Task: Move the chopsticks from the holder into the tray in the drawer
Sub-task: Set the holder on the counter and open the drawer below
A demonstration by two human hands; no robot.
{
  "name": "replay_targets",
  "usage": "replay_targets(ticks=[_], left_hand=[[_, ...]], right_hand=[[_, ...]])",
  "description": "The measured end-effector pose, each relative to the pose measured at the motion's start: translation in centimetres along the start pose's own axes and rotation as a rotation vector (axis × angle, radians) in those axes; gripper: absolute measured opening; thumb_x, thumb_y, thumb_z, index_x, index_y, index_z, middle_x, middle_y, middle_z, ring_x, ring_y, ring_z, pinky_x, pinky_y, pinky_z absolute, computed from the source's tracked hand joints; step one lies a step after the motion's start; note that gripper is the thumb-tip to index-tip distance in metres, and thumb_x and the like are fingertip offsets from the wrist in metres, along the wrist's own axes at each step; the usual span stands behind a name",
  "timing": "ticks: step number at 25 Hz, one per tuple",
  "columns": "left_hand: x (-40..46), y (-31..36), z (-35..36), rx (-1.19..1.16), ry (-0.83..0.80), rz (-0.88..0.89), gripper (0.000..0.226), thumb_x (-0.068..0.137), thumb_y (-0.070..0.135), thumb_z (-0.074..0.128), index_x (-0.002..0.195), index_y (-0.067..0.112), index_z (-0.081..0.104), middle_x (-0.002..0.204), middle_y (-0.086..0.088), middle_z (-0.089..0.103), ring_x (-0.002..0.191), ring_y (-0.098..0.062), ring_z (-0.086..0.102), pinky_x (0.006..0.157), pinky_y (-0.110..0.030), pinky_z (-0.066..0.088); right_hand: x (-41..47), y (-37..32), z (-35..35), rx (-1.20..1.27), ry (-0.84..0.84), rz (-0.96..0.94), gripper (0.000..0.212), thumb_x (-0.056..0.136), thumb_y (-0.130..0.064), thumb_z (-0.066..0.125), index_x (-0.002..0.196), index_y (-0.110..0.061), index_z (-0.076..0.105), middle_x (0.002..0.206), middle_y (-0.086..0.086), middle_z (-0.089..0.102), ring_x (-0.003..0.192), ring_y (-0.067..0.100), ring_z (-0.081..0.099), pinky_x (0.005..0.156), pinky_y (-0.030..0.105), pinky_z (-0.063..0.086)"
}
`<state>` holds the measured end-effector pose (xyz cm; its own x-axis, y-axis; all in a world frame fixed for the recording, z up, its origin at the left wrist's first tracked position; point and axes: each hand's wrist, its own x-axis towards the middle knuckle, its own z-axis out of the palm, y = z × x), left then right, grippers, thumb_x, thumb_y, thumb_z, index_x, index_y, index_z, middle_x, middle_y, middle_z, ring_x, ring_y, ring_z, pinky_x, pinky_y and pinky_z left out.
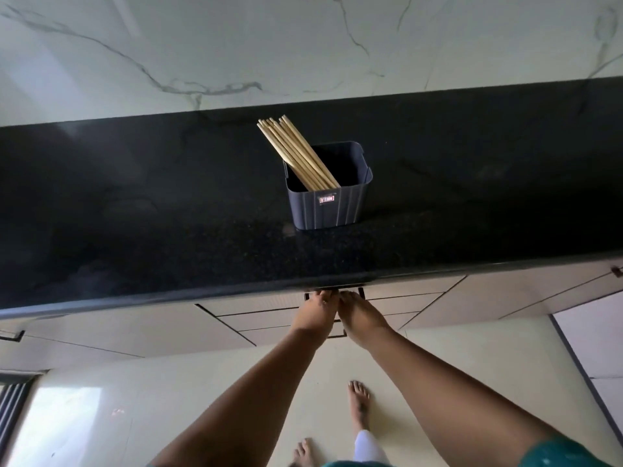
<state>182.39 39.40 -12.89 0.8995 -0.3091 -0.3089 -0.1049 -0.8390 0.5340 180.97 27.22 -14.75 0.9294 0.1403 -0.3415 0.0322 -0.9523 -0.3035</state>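
Several wooden chopsticks lean to the left inside a dark blue plastic holder that stands on the black stone counter. Below the counter's front edge, my left hand and my right hand sit side by side at the dark handle of the top drawer. Their fingertips reach up under the counter lip and are hidden, so their grasp on the handle cannot be made out. The drawer front sits flush with its neighbours, and no tray shows.
A white marble wall rises behind the counter. More beige drawer fronts run left and right below it, with another handle at far left. My bare feet stand on the pale floor.
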Motion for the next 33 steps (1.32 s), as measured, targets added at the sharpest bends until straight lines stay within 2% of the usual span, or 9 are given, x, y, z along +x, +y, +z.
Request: replay_targets(ticks=[3,10,13,16,19,21,24,28,33], left_hand=[[1.6,-0.7,0.6,-0.106,-0.028,-0.183,0.035,0.098,0.019,0.033,0.109,0.000,0.060,0.118,-0.025,0.061,0.105,-0.036,0.057,0.080,-0.037,0.043],[-1.5,-1.0,2.1,-0.238,-0.081,-0.283,0.036,0.093,0.028,0.037,0.104,0.010,0.065,0.109,-0.018,0.066,0.093,-0.030,0.059,0.076,-0.032,0.044],[-5.2,-1.5,3.4,-0.289,-0.131,-0.262,0.033,0.089,0.026,0.042,0.104,0.014,0.068,0.108,-0.016,0.068,0.096,-0.031,0.061,0.077,-0.033,0.046],[-9.7,-1.6,4.8,-0.227,-0.196,-0.186,0.030,0.091,0.025,0.044,0.099,0.012,0.070,0.108,-0.017,0.068,0.100,-0.034,0.062,0.074,-0.031,0.042],[-14.6,-1.1,6.7,-0.249,-0.205,-0.221,0.024,0.087,0.023,0.045,0.075,0.011,0.062,0.092,-0.022,0.066,0.086,-0.037,0.061,0.061,-0.033,0.040],[-17.5,-0.5,8.2,-0.255,-0.186,-0.243,0.022,0.085,0.019,0.045,0.071,0.010,0.059,0.088,-0.023,0.065,0.086,-0.038,0.061,0.054,-0.031,0.034],[-22.7,0.1,10.7,-0.267,-0.156,-0.259,0.022,0.086,0.020,0.044,0.076,0.014,0.063,0.091,-0.019,0.067,0.086,-0.037,0.060,0.057,-0.032,0.038],[-29.3,0.1,14.1,-0.311,-0.118,-0.356,0.037,0.094,0.033,0.043,0.114,0.010,0.065,0.117,-0.011,0.066,0.110,-0.029,0.060,0.089,-0.034,0.047],[-36.2,0.8,17.5,-0.273,-0.125,-0.350,0.032,0.090,0.025,0.044,0.108,0.010,0.066,0.115,-0.016,0.067,0.104,-0.032,0.060,0.087,-0.036,0.048]], right_hand=[[2.3,0.5,0.8,-0.116,-0.021,0.052,0.041,0.102,-0.025,0.029,0.140,-0.014,0.042,0.141,0.014,0.048,0.125,0.033,0.052,0.096,0.037,0.043],[-1.3,0.8,3.6,-0.204,-0.060,-0.016,0.038,0.102,-0.019,0.028,0.133,-0.009,0.046,0.144,0.015,0.045,0.131,0.031,0.044,0.105,0.040,0.041],[-4.9,0.5,5.2,-0.263,-0.116,-0.011,0.040,0.100,-0.013,0.032,0.139,-0.006,0.041,0.143,0.020,0.047,0.126,0.035,0.051,0.105,0.044,0.043],[-9.2,0.3,7.1,-0.232,-0.147,-0.018,0.039,0.095,-0.006,0.040,0.132,-0.008,0.050,0.134,0.016,0.057,0.119,0.034,0.057,0.104,0.044,0.044],[-13.8,0.0,8.4,-0.216,-0.186,-0.044,0.040,0.094,-0.005,0.040,0.132,-0.009,0.051,0.132,0.015,0.057,0.120,0.033,0.056,0.104,0.042,0.044],[-17.1,-0.5,9.2,-0.237,-0.188,-0.061,0.042,0.095,-0.005,0.038,0.134,-0.010,0.050,0.134,0.016,0.056,0.122,0.033,0.054,0.108,0.043,0.038],[-22.7,-1.2,10.5,-0.234,-0.201,-0.067,0.042,0.095,-0.005,0.037,0.135,-0.010,0.050,0.135,0.017,0.055,0.122,0.035,0.054,0.108,0.043,0.037],[-29.6,-1.9,12.7,-0.207,-0.248,-0.070,0.037,0.096,-0.007,0.036,0.130,-0.008,0.051,0.132,0.018,0.056,0.119,0.036,0.055,0.101,0.041,0.045],[-36.7,-2.3,15.8,-0.221,-0.272,-0.093,0.036,0.095,-0.005,0.035,0.128,-0.008,0.052,0.130,0.018,0.058,0.116,0.036,0.057,0.097,0.042,0.047]])
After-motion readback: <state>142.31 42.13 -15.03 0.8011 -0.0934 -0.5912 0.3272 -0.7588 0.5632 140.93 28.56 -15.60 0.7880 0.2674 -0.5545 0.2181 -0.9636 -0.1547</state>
